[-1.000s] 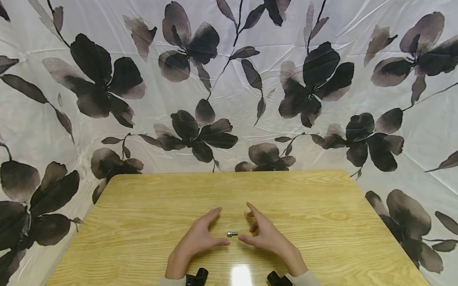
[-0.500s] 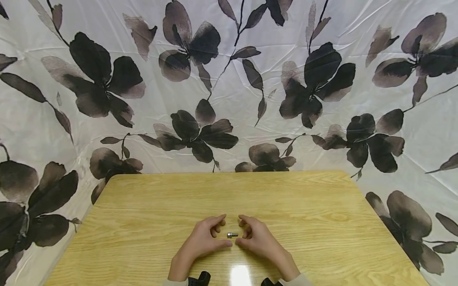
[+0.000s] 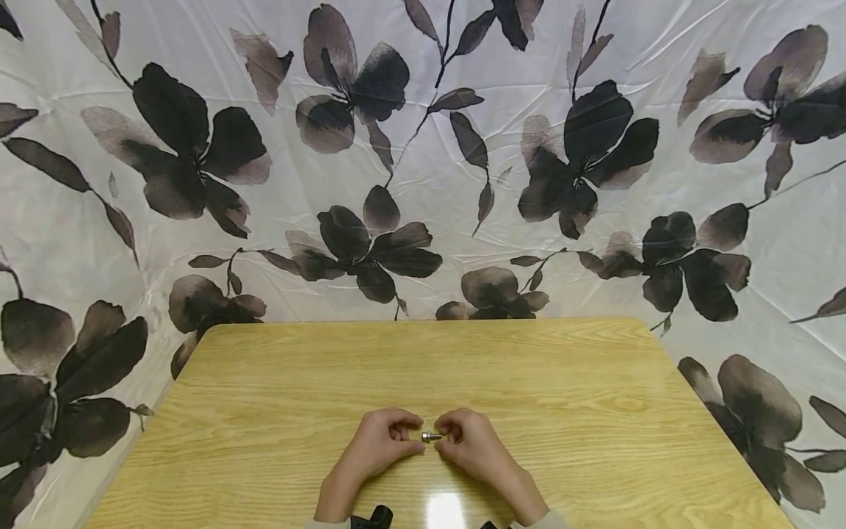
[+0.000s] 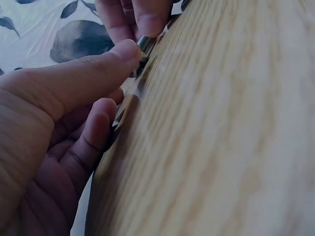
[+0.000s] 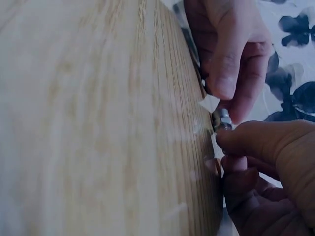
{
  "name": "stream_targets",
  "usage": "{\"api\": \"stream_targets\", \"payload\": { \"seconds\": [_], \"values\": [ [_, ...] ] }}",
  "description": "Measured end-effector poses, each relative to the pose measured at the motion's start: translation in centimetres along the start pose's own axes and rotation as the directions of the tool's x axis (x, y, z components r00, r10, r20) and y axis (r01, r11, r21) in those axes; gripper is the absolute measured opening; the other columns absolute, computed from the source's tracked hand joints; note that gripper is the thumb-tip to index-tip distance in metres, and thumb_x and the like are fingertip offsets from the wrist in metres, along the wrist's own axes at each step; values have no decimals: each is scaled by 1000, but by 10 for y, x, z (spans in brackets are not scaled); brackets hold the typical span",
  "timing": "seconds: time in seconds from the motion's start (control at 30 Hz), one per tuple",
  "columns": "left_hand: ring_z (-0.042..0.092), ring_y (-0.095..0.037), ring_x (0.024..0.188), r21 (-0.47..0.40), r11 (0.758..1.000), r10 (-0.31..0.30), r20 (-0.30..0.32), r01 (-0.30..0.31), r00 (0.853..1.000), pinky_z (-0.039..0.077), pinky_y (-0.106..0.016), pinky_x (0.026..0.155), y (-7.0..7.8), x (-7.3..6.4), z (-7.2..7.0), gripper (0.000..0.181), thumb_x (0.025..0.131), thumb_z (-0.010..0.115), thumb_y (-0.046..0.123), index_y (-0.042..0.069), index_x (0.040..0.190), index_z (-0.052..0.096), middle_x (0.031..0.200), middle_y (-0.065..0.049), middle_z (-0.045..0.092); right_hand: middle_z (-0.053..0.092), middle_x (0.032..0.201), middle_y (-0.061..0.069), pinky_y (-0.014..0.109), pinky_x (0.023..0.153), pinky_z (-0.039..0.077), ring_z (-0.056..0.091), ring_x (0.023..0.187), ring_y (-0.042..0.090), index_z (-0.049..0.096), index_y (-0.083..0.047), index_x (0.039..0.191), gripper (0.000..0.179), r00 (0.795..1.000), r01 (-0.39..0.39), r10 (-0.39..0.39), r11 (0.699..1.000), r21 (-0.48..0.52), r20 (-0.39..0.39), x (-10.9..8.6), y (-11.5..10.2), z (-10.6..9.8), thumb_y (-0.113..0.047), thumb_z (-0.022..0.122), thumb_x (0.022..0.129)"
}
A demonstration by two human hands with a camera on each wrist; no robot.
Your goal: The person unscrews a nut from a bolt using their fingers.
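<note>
Nearby, pale sleeve cuffs [image 3: 328,524] at the bottom of the head view, a black device [image 3: 377,517] at each wrist. Next, left hand [image 3: 382,443]: thumb and fingers bowed, a gap between their tips, which come just beside the head end of a small silver bolt [image 3: 429,436]. Right hand [image 3: 472,442]: thumb and forefinger bent about the threaded end; cannot tell whether they pinch it or only flank it. Bolt sits roughly midway between left and right edges of the wood-grain tabletop [image 3: 562,382], well in from the far edge, shank towards the right edge. Beyond, rounded far corners. Farthest, creased pale cloth [image 3: 277,176] printed with dark flowers.
</note>
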State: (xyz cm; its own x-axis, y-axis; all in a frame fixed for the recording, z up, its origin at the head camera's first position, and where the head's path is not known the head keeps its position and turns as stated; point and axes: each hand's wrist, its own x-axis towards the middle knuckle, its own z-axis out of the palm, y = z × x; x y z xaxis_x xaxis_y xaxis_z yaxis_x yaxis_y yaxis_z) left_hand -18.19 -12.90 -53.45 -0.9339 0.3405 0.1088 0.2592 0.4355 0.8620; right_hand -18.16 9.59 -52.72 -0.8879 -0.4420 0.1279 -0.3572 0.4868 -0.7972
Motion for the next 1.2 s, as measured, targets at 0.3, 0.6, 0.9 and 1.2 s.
{"api": "stream_targets", "payload": {
  "seconds": [0.3,0.6,0.9,1.2],
  "values": [
    [57,-2,62,6,1000,20,6,-20,1000,50,-20,55,2,2,6,12,83,85,10,10,93,80,76,5,70,70,84,2,17,60,51,55,68,-3,76,-5,90,10,1000,4,-5,999,-47,-6,2,-4,1,3,74,85],
    [59,-2,65,25,1000,15,51,-16,999,51,-19,58,4,3,4,7,86,83,11,14,92,81,80,5,72,72,87,0,18,61,52,58,71,-2,77,-7,92,7,997,-10,10,1000,-1,76,1,-5,-6,-2,71,92],
    [64,-4,75,14,999,36,52,-37,998,55,-22,66,15,2,-7,5,91,80,22,22,96,80,88,7,75,74,93,5,20,65,54,62,75,1,76,-6,98,9,997,-13,8,998,67,74,3,-14,-19,-3,68,96],
    [62,-1,74,46,976,214,-68,-211,975,56,-22,62,42,9,-22,7,89,81,15,17,97,81,88,5,77,72,98,3,22,68,56,64,80,7,76,-7,103,9,999,49,-49,998,46,16,7,-41,-42,-10,68,98]
  ]
}}
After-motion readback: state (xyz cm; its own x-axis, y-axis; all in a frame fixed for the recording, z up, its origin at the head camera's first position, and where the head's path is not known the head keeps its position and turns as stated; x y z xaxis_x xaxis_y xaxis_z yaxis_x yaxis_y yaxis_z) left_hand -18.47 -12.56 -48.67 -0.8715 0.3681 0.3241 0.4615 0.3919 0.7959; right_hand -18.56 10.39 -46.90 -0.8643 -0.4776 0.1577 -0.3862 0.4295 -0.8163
